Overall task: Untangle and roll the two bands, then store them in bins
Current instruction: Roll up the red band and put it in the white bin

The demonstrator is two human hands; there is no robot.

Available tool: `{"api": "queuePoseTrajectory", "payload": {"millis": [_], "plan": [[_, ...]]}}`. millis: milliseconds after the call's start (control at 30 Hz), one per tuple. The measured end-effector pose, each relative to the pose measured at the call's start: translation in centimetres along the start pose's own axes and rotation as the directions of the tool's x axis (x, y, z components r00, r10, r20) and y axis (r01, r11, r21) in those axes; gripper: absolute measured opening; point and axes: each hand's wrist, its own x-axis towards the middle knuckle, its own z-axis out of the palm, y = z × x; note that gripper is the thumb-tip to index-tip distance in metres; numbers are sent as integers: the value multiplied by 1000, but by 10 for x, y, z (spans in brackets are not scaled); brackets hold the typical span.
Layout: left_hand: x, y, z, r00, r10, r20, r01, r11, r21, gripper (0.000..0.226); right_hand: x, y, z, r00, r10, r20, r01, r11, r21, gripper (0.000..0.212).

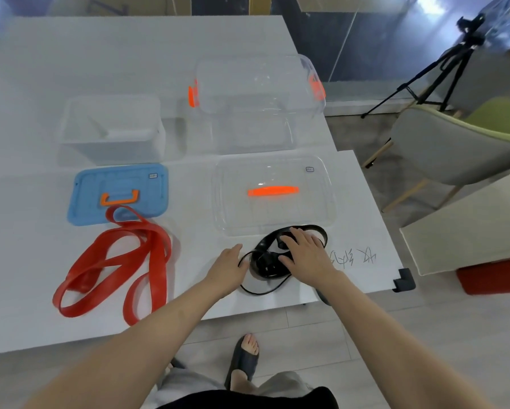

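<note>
a person's two bare hands press on a black band [267, 262] at the near right of a white table [26, 160]. the right hand [305, 255] lies palm down over the band's coiled part, fingers spread and flat, not clenched. the left hand [228, 268] rests at the coil's left edge, fingers extended and touching the band; whether it pinches the band cannot be told. one loop of the black band trails toward the table's near edge, another curves beside a clear lid [274, 194] with an orange handle. a red band [115, 261] lies loose and unrolled to the left, well apart from the hands, its far loop resting on a blue lid [85, 190]. behind the lids stand two open bins: a white bin [112, 131] at left and a clear bin [256, 101] at right.
</note>
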Motion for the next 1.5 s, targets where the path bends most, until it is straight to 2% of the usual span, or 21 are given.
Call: {"api": "queuePoseTrajectory", "payload": {"millis": [167, 400, 567, 667, 733, 833, 900, 967, 1067, 1100, 1233, 1367, 1433, 1500], "plan": [[-21, -30, -23, 993, 55, -100, -57, 998, -15, 57, 4, -41, -5, 992, -50, -117, 50, 999, 5, 44], [-74, -110, -79, 951, -19, -310, 7, 999, -39, 49, 32, -156, 6, 975, -222, -35, 221, 975, -13, 44], [-118, -193, -101, 917, -130, -378, 95, 989, -111, 42, 42, -244, 33, 927, -369, 63, 371, 928, -30, 47], [-130, -228, -107, 917, -150, -369, 118, 987, -107, 43, 43, -279, 51, 904, -412, 116, 419, 907, -46, 49], [-132, -243, -109, 943, -149, -298, 130, 988, -84, 47, 43, -293, 60, 891, -423, 166, 439, 895, -77, 55], [-133, -256, -110, 972, -144, -184, 137, 989, -53, 52, 38, -303, 68, 864, -430, 263, 478, 864, -159, 76], [-132, -261, -110, 978, -146, -147, 139, 989, -58, 53, 36, -305, 73, 863, -420, 280, 482, 852, -207, 79], [-131, -265, -108, 983, -146, -113, 138, 987, -79, 49, 36, -307, 77, 871, -421, 254, 476, 849, -229, 69], [-130, -269, -103, 993, -112, -24, 108, 987, -121, 36, 40, -314, 77, 877, -402, 263, 466, 845, -261, 27], [-130, -269, -100, 995, -100, -16, 97, 984, -147, 36, 41, -315, 75, 885, -394, 247, 451, 856, -251, 20], [-139, -260, -102, 993, -85, -79, 52, 937, -346, 43, 41, -317, 64, 919, -355, 172, 376, 920, -110, 22], [-150, -243, -127, 957, -112, -269, -56, 837, -545, 20, 36, -317, 40, 951, -310, 12, 307, 945, 111, 24], [-156, -235, -144, 944, -101, -313, -110, 801, -589, 24, 32, -322, 25, 940, -338, -55, 342, 928, 148, 25], [-159, -231, -156, 942, -38, -334, -172, 798, -578, 39, 27, -330, 12, 917, -380, -117, 395, 907, 148, 24]]}}
